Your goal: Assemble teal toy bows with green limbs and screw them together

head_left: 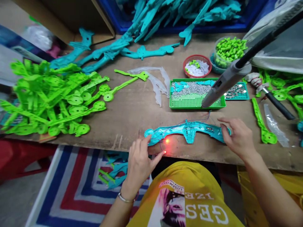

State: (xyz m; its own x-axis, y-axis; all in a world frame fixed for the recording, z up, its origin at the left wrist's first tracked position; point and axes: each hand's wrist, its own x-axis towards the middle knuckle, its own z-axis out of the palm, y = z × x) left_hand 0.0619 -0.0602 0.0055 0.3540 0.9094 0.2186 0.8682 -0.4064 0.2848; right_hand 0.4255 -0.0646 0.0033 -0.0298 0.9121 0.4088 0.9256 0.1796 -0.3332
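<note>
A teal plastic bow-shaped shell lies across the table near its front edge, hollow side up, with thin wires running along it. My left hand has its fingers on the shell's left end, thumb held apart below. Two small red lights glow by that hand, one of them at the thumb tip. My right hand grips the shell's right end between thumb and fingers. Above the shell hangs a grey electric screwdriver on a black cord, its tip over a green basket of screws.
Bright green plastic parts are heaped at left. Teal shells fill a blue crate behind. A red basket, a tub of green pieces and a teal tray stand at back right. A black-handled tool lies at right.
</note>
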